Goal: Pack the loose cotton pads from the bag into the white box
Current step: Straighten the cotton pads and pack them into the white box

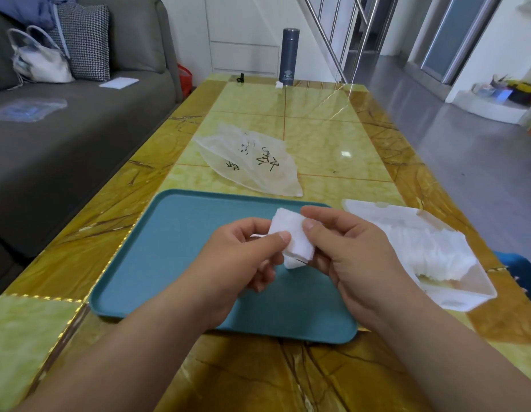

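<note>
Two hands: left hand (243,260) and right hand (347,248), both pinching one small stack of cotton pads (291,239), thumbs on top.
Stack position: held above the teal tray (157,263), near its far right part.
Tray: on the yellow counter (332,138), nearest the person.
White box (454,295): just right of the tray, lid open, a row of pads (430,248) inside.
Bag (252,162): translucent, lying flat beyond the tray.
Flask (290,57): dark, upright, far beyond the tray.
</note>
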